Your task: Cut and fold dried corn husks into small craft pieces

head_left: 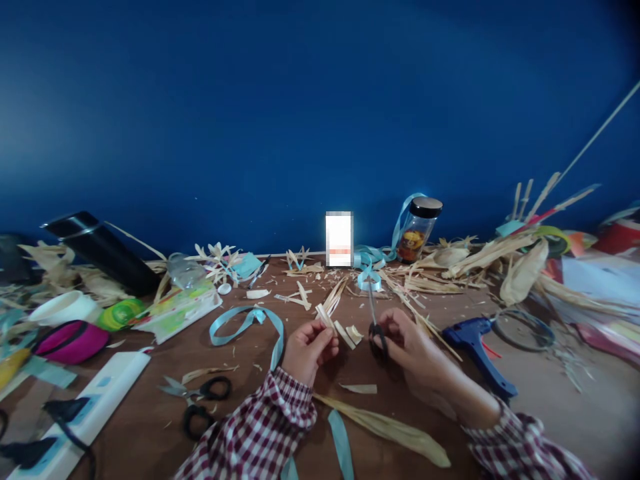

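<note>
Between its thumb and fingers my left hand (311, 348) pinches a short pale strip of dried corn husk (325, 315). My right hand (405, 343) has its fingers around the black handles of a pair of scissors (373, 310), whose blades point away from me. Just right of the held strip, cut husk pieces (349, 333) lie on the brown table (280, 433). Below the hands, a long husk leaf (390, 427) stretches across the tabletop near a light blue ribbon piece (341, 443). A second pair of scissors (193, 400) rests open left of my left forearm.
A looped blue ribbon (220, 327) and white power strip (113, 387) are on the left. On the right lie a blue glue gun (480, 347) and a ring (525, 330). A jar (419, 227), black flask (105, 250) and many husk scraps (425, 283) line the blue wall.
</note>
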A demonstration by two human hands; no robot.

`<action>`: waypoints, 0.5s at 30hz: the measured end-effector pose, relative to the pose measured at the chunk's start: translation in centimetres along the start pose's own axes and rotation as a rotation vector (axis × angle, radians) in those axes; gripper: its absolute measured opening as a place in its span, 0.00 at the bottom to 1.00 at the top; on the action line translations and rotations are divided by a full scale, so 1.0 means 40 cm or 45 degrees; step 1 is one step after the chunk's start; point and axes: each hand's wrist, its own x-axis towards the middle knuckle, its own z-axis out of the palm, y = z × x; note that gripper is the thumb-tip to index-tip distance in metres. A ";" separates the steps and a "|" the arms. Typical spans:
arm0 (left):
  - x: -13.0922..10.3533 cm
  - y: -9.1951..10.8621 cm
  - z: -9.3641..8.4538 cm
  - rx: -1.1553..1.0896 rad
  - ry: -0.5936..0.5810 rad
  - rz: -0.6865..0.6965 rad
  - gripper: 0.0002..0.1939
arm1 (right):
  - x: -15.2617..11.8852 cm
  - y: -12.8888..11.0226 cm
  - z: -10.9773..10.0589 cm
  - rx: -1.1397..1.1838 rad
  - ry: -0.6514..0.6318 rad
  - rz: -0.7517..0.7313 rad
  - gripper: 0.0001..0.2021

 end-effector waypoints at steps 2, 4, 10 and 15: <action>0.001 0.001 0.001 -0.021 0.001 0.000 0.22 | 0.002 -0.004 0.000 -0.018 0.032 0.013 0.18; 0.001 0.003 0.003 -0.038 0.006 -0.006 0.23 | 0.000 -0.015 -0.002 -0.011 0.018 -0.013 0.19; -0.003 0.007 0.007 -0.068 0.031 -0.059 0.21 | -0.018 -0.035 0.029 0.092 -0.132 -0.082 0.16; -0.008 0.015 0.012 -0.085 0.060 -0.066 0.18 | -0.024 -0.024 0.063 0.041 -0.281 -0.056 0.15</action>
